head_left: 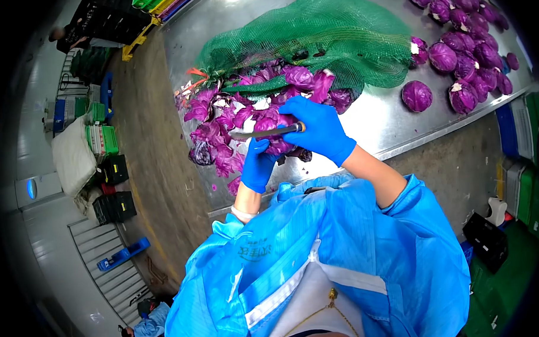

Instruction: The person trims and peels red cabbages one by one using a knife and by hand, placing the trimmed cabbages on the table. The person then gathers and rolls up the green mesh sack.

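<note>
My right hand [321,128], in a blue glove, is closed on the handle of a knife [256,134], whose blade points left across a purple cabbage [276,143]. Under and beside that cabbage is my left hand [259,167], also gloved in blue, holding it from the lower left. Loose purple leaves [208,132] with pale pieces among them lie around both hands on the metal table [379,126]. Just beyond, a green mesh bag [348,32] is spread over the table, with cabbages and leaves at its near edge.
Many trimmed-looking cabbages [442,56] are piled at the right end of the table, one [416,96] slightly apart. Crates [102,140] and black boxes [115,208] stand on the left. A person [151,324] is at the lower left, another at the upper left.
</note>
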Tool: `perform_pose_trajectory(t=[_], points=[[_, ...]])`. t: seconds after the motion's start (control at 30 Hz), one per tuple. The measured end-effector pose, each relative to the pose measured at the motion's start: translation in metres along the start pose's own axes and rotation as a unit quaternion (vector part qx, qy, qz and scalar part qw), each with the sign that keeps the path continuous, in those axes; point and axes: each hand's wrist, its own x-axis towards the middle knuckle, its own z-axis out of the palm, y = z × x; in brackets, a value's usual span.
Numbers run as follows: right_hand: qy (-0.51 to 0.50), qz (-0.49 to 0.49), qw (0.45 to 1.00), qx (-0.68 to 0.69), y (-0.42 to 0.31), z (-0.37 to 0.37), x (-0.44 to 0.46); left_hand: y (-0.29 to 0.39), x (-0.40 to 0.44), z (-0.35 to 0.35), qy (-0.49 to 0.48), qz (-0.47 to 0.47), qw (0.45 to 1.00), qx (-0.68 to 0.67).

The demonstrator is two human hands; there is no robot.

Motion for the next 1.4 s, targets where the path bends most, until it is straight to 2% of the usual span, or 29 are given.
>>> perform_pose_trajectory(t=[0.07,0.1,0.2,0.23,0.27,0.3,0.33,0.47,0.5,0.53,0.57,0.6,0.63,0.67,0.7,0.77,0.8,0.83,0.87,0.9,0.93,1.0,1.03,1.07,1.2,1.23,1.27,1.37,1.4], points=[[-0.005,0.077,0.984,0.159,0.011,-0.001,-0.002,0.001,-0.003,0.010,-0.045,-0.017,0.998,-0.044],[0.033,0.062,0.991,0.115,0.016,-0.004,-0.001,-0.003,-0.002,0.003,-0.072,-0.036,0.994,-0.073],[0.128,0.176,0.971,0.101,0.071,-0.009,-0.008,-0.008,-0.014,0.014,-0.094,-0.093,0.959,-0.252],[0.142,0.259,0.941,0.163,0.089,-0.017,-0.012,-0.005,-0.015,0.020,-0.217,-0.143,0.913,-0.316],[0.155,0.340,0.900,0.223,0.100,-0.026,-0.017,-0.009,-0.019,0.024,-0.169,0.007,0.985,-0.035],[0.103,0.342,0.912,0.203,0.101,-0.031,-0.026,-0.015,-0.022,0.028,-0.104,0.156,0.950,0.251],[0.081,0.295,0.926,0.220,0.087,-0.029,-0.026,-0.019,-0.024,0.030,-0.027,0.287,0.811,0.510],[-0.078,0.179,0.948,0.253,0.015,-0.015,-0.036,-0.023,-0.022,0.028,0.031,0.329,0.607,0.723],[-0.093,0.175,0.918,0.342,0.006,-0.011,-0.037,-0.019,-0.024,0.039,0.000,0.311,0.675,0.669],[-0.107,0.124,0.961,0.225,0.014,-0.004,-0.041,-0.026,-0.026,0.028,-0.023,0.231,0.762,0.605],[-0.147,0.176,0.936,0.268,0.013,-0.008,-0.043,-0.020,-0.030,0.028,-0.060,0.235,0.726,0.643],[-0.160,0.166,0.940,0.252,0.002,-0.025,-0.042,-0.015,-0.028,0.026,-0.109,0.227,0.658,0.709],[-0.168,0.270,0.887,0.335,0.006,-0.033,-0.044,-0.018,-0.028,0.042,-0.119,0.205,0.728,0.643],[-0.171,0.362,0.815,0.419,0.011,-0.038,-0.049,-0.021,-0.028,0.038,-0.152,0.168,0.728,0.647],[-0.133,0.343,0.812,0.453,0.013,-0.044,-0.055,-0.025,-0.029,0.035,-0.185,0.131,0.726,0.649],[-0.066,0.292,0.803,0.515,0.022,-0.051,-0.066,-0.035,-0.016,0.044,-0.224,0.003,0.884,0.411],[-0.017,0.202,0.867,0.455,0.042,-0.024,-0.078,-0.041,-0.010,0.049,-0.220,-0.062,0.931,0.285],[-0.034,0.253,0.852,0.458,0.042,-0.032,-0.084,-0.049,-0.002,0.055,-0.226,-0.141,0.957,0.116],[-0.050,0.302,0.834,0.460,0.043,-0.043,-0.089,-0.058,0.007,0.058,-0.234,-0.145,0.953,0.126],[0.016,0.342,0.838,0.424,0.049,-0.059,-0.090,-0.066,0.015,0.061,-0.242,-0.149,0.949,0.136],[0.082,0.380,0.836,0.387,0.056,-0.077,-0.089,-0.073,0.022,0.061,-0.254,-0.072,0.909,0.321],[0.234,0.429,0.822,0.293,0.082,-0.112,-0.094,-0.087,0.035,0.071,-0.286,-0.105,0.904,0.301],[0.233,0.398,0.845,0.271,0.086,-0.131,-0.102,-0.091,0.048,0.085,-0.303,-0.212,0.924,0.096],[0.233,0.361,0.868,0.247,0.093,-0.153,-0.106,-0.093,0.066,0.103,-0.308,-0.306,0.894,-0.111],[0.093,0.334,0.899,0.267,0.055,-0.227,-0.112,-0.119,0.109,0.212,-0.243,-0.262,0.929,-0.090],[0.157,0.289,0.899,0.289,0.064,-0.232,-0.117,-0.131,0.121,0.226,-0.270,-0.262,0.926,-0.017],[0.172,0.364,0.874,0.273,0.093,-0.241,-0.135,-0.143,0.132,0.243,-0.319,-0.270,0.909,0.002],[0.268,0.424,0.739,0.450,0.133,-0.300,-0.180,-0.216,0.155,0.262,-0.283,-0.260,0.906,0.175],[0.263,0.384,0.691,0.554,0.153,-0.314,-0.204,-0.246,0.167,0.258,-0.308,-0.115,0.911,0.247]])
